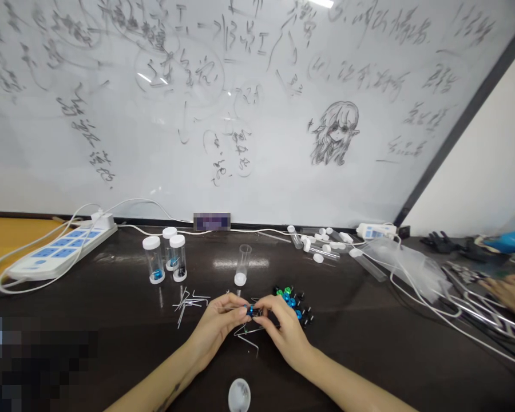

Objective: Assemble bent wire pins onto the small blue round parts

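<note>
My left hand (pixel 218 325) and my right hand (pixel 284 325) meet above the dark table. Their fingertips pinch a small blue-and-black knobbed part (pixel 250 311) between them, partly covered by the fingers. Just beyond my right hand lies a cluster of blue, green and black knobs (pixel 292 301) with metal pins. Thin bent metal rods (pixel 190 301) are piled left of my left hand, and more rods (pixel 249 342) lie under the hands. An uncapped clear tube (pixel 242 265) with a white base stands upright behind them. Nearest me is a round whitish cap (pixel 239 395).
Three white-capped tubes (pixel 153 260) with small parts inside stand back left, near a power strip (pixel 64 250). Back right are loose tubes and white caps (pixel 318 258), a plastic bag (pixel 412 266) and cables. Another person's hand (pixel 512 292) touches metal pieces at far right.
</note>
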A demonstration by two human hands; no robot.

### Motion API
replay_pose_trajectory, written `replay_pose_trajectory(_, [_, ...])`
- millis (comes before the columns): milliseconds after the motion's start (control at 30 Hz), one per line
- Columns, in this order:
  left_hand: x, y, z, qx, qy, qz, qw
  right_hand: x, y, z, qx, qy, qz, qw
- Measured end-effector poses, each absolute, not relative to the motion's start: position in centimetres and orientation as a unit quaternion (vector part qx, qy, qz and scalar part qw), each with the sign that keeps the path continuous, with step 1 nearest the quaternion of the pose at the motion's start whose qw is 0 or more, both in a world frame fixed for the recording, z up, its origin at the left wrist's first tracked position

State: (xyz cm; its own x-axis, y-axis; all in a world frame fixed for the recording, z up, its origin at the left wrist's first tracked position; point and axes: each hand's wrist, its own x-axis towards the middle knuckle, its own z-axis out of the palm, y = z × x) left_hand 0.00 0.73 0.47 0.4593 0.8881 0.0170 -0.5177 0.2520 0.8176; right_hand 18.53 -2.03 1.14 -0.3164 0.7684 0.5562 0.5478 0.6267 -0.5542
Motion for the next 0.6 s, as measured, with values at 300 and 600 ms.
replay_pose_trajectory(300, [0.07, 0.78, 0.57, 0.399, 0.226, 0.477, 0.750, 18.46, -2.13, 1.41, -0.399, -0.805, 0.127, 0.420])
replay_pose_trajectory(600, [0.13, 0.61, 0.33, 0.408, 0.242, 0.473, 0.742, 18.57, -2.06, 1.11, -0.416, -0.799, 0.136, 0.413])
